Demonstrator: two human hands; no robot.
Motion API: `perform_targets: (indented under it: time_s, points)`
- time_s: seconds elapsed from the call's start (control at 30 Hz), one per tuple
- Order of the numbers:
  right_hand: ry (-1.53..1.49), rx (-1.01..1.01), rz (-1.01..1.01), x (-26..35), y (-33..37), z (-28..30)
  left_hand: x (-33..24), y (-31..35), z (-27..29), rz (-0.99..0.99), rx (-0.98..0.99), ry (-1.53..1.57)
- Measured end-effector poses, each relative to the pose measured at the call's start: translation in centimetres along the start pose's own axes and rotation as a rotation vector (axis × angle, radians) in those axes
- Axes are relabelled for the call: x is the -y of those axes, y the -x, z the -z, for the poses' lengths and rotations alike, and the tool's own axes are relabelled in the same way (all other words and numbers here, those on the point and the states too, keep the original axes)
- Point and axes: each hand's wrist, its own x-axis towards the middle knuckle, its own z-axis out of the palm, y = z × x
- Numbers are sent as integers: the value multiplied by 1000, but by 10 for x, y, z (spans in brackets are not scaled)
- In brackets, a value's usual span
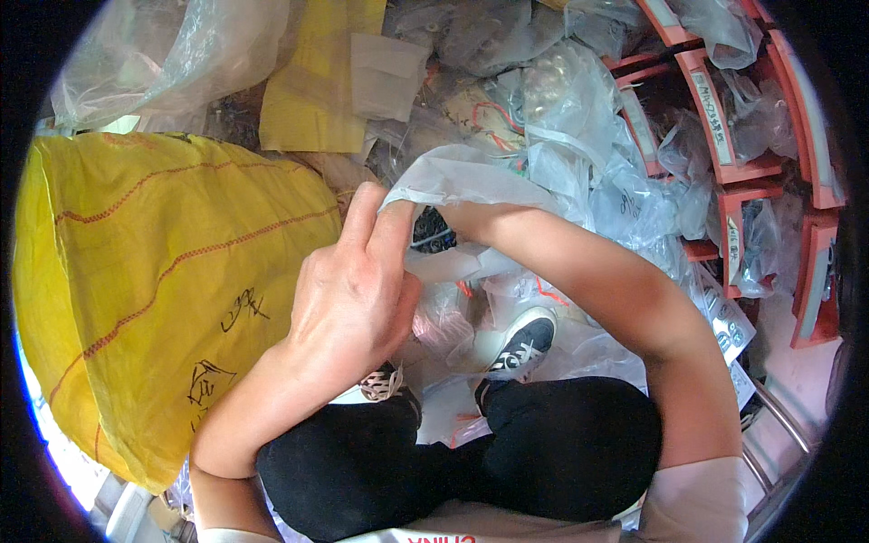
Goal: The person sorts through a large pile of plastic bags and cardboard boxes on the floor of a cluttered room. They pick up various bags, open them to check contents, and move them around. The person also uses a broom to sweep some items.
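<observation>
My left hand point(353, 281) is closed, fingers toward the far side, gripping the rim of a translucent plastic bag point(471, 176) between its fingers. Through the mouth of that bag reaches my right forearm point(552, 249). The right hand itself is hidden by the plastic and my left hand, so its fingers do not show. Dark contents point(433, 233) show inside the bag just right of my left fingers; I cannot make out what they are.
A large yellow woven sack point(181, 290) with red stitching stands at the left. Red parts bins point(724, 136) holding bagged items line the right. Clear bags point(570, 100) heap up at the far side beside a yellow sheet point(317, 81). My dark shoe point(525, 344) is below the bag.
</observation>
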Motion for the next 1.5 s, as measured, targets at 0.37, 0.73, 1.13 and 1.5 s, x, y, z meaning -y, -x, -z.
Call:
perform_targets:
  time_s: [0.37, 0.73, 1.13, 1.5]
  points:
    - [270, 665, 35, 19, 74, -2, 1, 23, 3, -43, 71, 2]
    - [149, 362, 314, 61, 115, 95, 7, 21, 7, -18, 162, 17]
    - [486, 128, 602, 59, 121, 76, 12, 20, 16, 69, 79, 54]
    - [453, 222, 517, 60, 128, 80, 7, 21, 19, 89, 127, 51]
